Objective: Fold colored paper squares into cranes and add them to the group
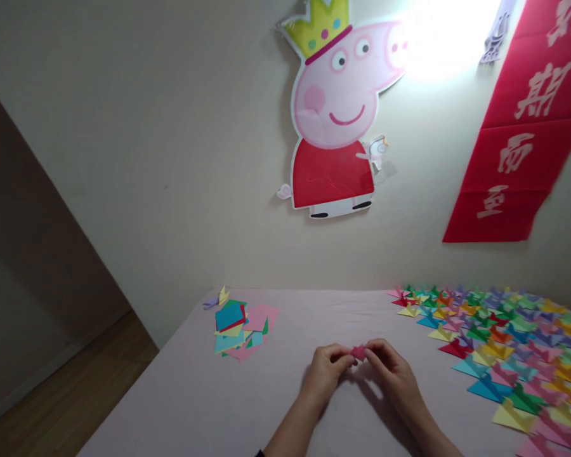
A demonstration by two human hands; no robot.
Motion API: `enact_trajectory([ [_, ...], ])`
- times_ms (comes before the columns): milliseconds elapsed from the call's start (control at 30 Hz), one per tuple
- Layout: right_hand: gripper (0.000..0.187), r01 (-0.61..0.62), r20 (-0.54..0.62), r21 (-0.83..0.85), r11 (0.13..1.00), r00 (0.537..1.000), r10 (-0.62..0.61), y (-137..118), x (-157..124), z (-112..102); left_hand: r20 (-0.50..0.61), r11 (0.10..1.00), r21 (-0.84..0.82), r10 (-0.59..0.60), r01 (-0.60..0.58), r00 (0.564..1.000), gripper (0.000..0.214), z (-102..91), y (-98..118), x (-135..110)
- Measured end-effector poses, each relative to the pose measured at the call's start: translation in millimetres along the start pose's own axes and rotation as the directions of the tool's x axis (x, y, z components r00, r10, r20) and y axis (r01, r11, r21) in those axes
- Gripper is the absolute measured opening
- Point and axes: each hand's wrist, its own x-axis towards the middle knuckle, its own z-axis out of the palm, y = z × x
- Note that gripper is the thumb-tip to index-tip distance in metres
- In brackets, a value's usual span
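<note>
A small piece of dark pink folded paper (358, 353) is pinched between my two hands, just above the table. My left hand (327, 371) grips its left side with thumb and fingers closed. On the other side, my right hand (389, 367) pinches the right edge between thumb and fingertips. Parts of the paper are covered by the fingers, so its full folded shape cannot be made out.
Loose coloured paper sheets (231, 317) lie in a pile at the back left, with a small yellow folded paper figure (223, 295) behind them. Rows of folded paper birds (497, 352) fill the table's right side. A wall (195, 190) borders the table (209, 406) at the back.
</note>
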Motion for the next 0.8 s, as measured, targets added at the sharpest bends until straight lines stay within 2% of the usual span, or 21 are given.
enact_trajectory([
  [133, 0.033, 0.105, 0.094, -0.136, 0.985, 0.991, -0.092, 4, -2, 1, -0.005, 1.000, -0.004, 0.029, -0.029, 1.000, 0.026, 1.0, -2, -2],
  [300, 0.032, 0.180, -0.039, -0.205, 0.962, 0.981, -0.191, 14, -1, 3, 0.017, 0.999, -0.035, 0.019, -0.018, 1.000, 0.035, 0.6, 0, -2],
  [367, 0.031, 0.219, -0.050, -0.237, 0.946, 0.970, -0.237, 15, -1, 4, 0.027, 0.999, -0.049, -0.008, 0.009, 1.000, 0.038, 0.7, 0, -1],
  [633, 0.024, 0.367, 0.177, -0.376, 0.851, 0.930, -0.322, 6, -4, 4, -0.028, 0.994, -0.093, -0.051, 0.048, 0.998, 0.028, 5.7, -10, 10],
  [800, 0.024, 0.413, 0.204, -0.542, 0.732, 0.910, -0.362, 7, -4, 7, 0.019, 0.991, -0.107, -0.080, 0.081, 0.997, 0.030, 3.5, -10, 12],
])
